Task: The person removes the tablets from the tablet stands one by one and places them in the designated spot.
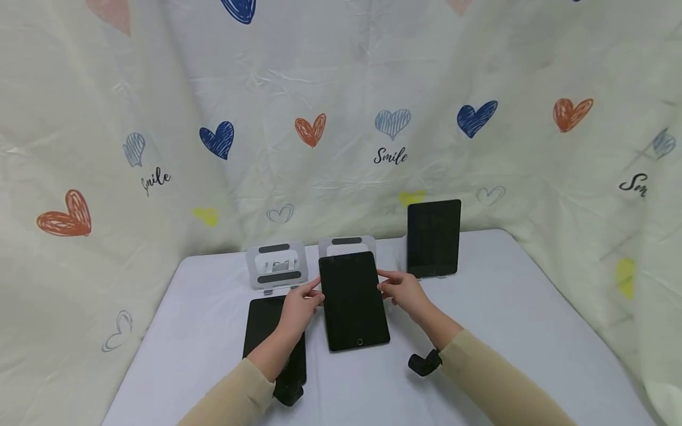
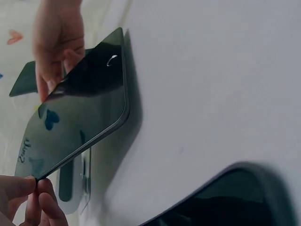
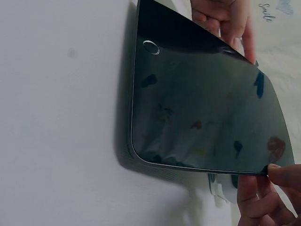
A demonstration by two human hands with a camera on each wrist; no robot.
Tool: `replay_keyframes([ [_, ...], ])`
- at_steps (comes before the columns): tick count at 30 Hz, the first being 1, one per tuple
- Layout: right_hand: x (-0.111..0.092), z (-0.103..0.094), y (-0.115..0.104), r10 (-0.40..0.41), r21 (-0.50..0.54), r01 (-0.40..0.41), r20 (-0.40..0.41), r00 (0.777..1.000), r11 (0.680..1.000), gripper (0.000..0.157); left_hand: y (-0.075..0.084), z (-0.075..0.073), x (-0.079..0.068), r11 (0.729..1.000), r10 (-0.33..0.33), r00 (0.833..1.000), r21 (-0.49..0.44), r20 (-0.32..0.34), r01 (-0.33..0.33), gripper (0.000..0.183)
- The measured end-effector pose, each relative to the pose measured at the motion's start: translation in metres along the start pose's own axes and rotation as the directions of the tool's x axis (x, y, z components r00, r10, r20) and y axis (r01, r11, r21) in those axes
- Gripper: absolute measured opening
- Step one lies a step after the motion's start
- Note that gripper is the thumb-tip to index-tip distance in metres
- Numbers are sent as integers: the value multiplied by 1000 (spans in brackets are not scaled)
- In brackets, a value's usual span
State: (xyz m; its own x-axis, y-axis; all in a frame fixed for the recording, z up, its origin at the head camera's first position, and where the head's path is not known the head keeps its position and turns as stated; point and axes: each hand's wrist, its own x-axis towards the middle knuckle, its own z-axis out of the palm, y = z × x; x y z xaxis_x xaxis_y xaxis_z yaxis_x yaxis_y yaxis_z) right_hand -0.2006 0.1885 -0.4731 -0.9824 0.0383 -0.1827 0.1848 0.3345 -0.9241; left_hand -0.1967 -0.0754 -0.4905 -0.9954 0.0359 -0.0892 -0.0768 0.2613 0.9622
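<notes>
Both hands hold one black tablet [image 1: 354,302], tilted with its home-button end toward me. My left hand [image 1: 301,307] pinches its left edge, thumb on the screen side, as the left wrist view shows with the thumb [image 2: 21,186]. On the opposite edge my right hand [image 1: 407,293] pinches likewise, its thumb [image 3: 284,175] over the rim. Behind the held tablet stands a white tablet stand [image 1: 367,242], mostly hidden. A second white stand [image 1: 277,266] with dark pads is to its left. Under my left forearm lies another black tablet [image 1: 261,322], partly covered by the arm.
At the back right another tablet [image 1: 434,236] stands upright on a mostly hidden support. A white-covered table [image 1: 202,331] carries everything. Behind its far edge hangs a pale curtain [image 1: 341,195] printed with hearts and words. Dark wrist cameras [image 1: 424,363] hang below the sleeves.
</notes>
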Motion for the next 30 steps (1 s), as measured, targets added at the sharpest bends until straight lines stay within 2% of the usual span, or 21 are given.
replay_keyframes([
  [7,-5,1,5,26,-61,-26,-2,1000,998,42,-6,6,-6,997,-69,998,-20,11,70,45],
  [16,-9,3,14,44,-84,-42,18,999,996,42,-13,9,-10,998,-56,997,43,48,54,46],
  [24,-13,3,21,46,-85,-40,68,997,996,51,-18,10,-11,995,-77,989,71,127,68,50],
  [30,-16,3,26,17,-90,-9,95,995,996,52,-17,8,-16,987,-90,970,149,227,56,59],
])
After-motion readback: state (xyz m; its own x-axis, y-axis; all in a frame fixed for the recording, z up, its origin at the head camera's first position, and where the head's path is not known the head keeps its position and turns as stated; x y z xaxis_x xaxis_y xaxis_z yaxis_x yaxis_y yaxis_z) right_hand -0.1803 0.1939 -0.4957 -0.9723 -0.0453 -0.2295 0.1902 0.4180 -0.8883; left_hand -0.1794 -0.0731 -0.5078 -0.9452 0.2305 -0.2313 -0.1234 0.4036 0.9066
